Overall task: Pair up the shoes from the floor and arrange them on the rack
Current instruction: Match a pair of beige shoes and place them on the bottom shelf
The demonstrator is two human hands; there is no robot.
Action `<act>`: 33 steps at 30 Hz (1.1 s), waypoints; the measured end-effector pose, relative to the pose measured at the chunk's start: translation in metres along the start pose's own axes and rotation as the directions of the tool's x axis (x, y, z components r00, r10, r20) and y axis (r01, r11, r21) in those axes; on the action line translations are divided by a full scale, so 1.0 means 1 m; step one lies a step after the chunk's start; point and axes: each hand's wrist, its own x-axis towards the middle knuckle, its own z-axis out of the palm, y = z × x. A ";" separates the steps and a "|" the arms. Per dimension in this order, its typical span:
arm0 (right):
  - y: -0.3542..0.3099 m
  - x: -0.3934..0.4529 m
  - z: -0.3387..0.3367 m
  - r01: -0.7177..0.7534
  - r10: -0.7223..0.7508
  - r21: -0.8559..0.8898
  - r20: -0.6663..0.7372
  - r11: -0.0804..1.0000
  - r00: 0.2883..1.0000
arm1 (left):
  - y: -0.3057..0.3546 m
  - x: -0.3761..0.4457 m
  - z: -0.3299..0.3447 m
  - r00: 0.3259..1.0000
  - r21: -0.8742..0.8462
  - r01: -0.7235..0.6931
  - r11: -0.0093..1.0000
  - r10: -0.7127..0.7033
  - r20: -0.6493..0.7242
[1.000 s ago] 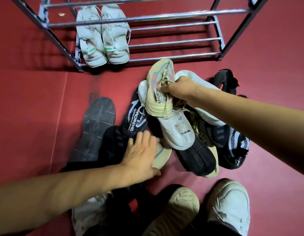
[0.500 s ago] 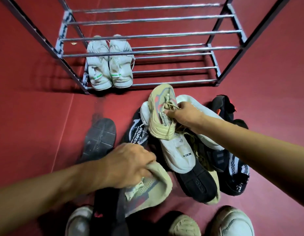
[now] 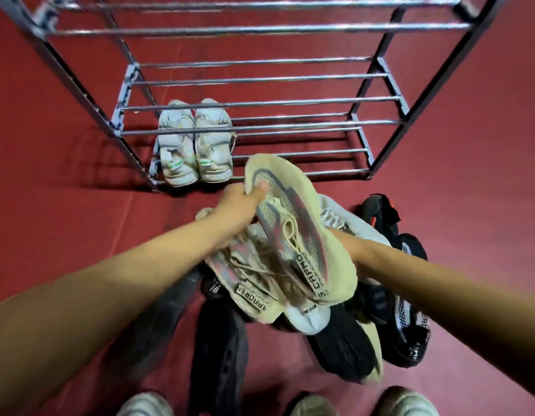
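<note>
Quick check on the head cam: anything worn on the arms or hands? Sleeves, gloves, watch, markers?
Nothing worn that shows. Both forearms are bare from the frame edges to the wrists, with no sleeve in view. The left hand has no glove, ring or band; its wrist is bare too. The right hand is mostly hidden behind the shoe, so rings cannot be judged there, but its wrist shows no watch or strap. No cables or markers.

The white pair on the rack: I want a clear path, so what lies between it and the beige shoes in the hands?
In the head view, only bare red floor separates the white pair from the beige shoes.

Both arms outstretched, fingers (image 3: 258,192) curled
</note>
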 end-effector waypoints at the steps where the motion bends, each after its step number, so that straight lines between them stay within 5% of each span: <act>1: 0.001 -0.001 -0.006 0.011 -0.010 0.046 -0.028 0.999 1.000 | -0.009 0.005 0.008 1.000 0.131 0.005 0.991 -0.006 0.004; 5: 0.001 0.002 -0.024 0.052 -0.060 0.443 0.005 0.895 0.998 | -0.042 0.011 0.027 0.999 0.649 -0.027 0.760 -0.009 0.052; 8: -0.006 0.002 -0.017 0.133 -0.131 0.181 -0.024 0.975 0.991 | -0.050 0.013 0.021 0.991 0.712 -0.102 0.694 0.009 0.133; 11: -0.016 -0.003 -0.019 0.004 -0.010 0.086 0.070 0.996 0.997 | -0.051 -0.001 0.005 0.985 0.723 -0.150 0.674 0.036 0.171; 14: -0.025 -0.010 -0.013 0.047 -0.024 -0.289 0.080 0.956 0.996 | -0.057 -0.031 -0.016 0.970 0.755 -0.084 0.650 0.226 -0.087; 15: -0.027 -0.011 -0.008 0.042 -0.034 -0.399 0.026 0.916 0.999 | -0.061 -0.039 -0.023 0.955 0.738 0.007 0.675 0.213 -0.205; 17: -0.028 -0.013 0.000 0.019 -0.067 -0.505 -0.077 0.863 0.995 | -0.070 -0.053 -0.037 0.933 0.548 0.247 0.799 -0.044 -0.357; 20: -0.028 -0.009 -0.004 0.057 -0.155 -0.462 -0.178 0.885 0.972 | -0.078 -0.070 -0.041 0.880 0.127 0.469 0.874 -0.450 -0.155; 23: -0.023 0.002 -0.016 0.131 -0.123 0.024 -0.200 0.991 0.972 | -0.090 -0.069 -0.033 0.926 0.128 0.376 0.918 -0.369 -0.079; 25: -0.017 0.007 -0.020 0.087 -0.079 0.446 -0.036 0.891 0.996 | -0.097 -0.065 -0.028 0.932 0.121 0.354 0.927 -0.340 -0.125; 27: -0.012 0.007 -0.024 0.028 -0.097 0.629 0.075 0.777 0.992 | -0.101 -0.063 -0.025 0.879 -0.037 0.469 0.882 -0.470 -0.078; 29: -0.003 0.009 -0.024 0.040 -0.124 0.661 0.082 0.750 0.989 | -0.102 -0.065 -0.021 0.814 -0.177 0.574 0.799 -0.580 0.025; 31: 0.007 0.012 -0.017 0.071 -0.118 0.591 0.040 0.804 0.992 | -0.104 -0.065 -0.018 0.819 -0.198 0.567 0.800 -0.572 0.034; 33: 0.014 0.020 -0.003 0.119 -0.088 0.266 -0.125 0.957 0.988 | -0.105 -0.068 -0.013 0.859 -0.155 0.503 0.851 -0.511 -0.018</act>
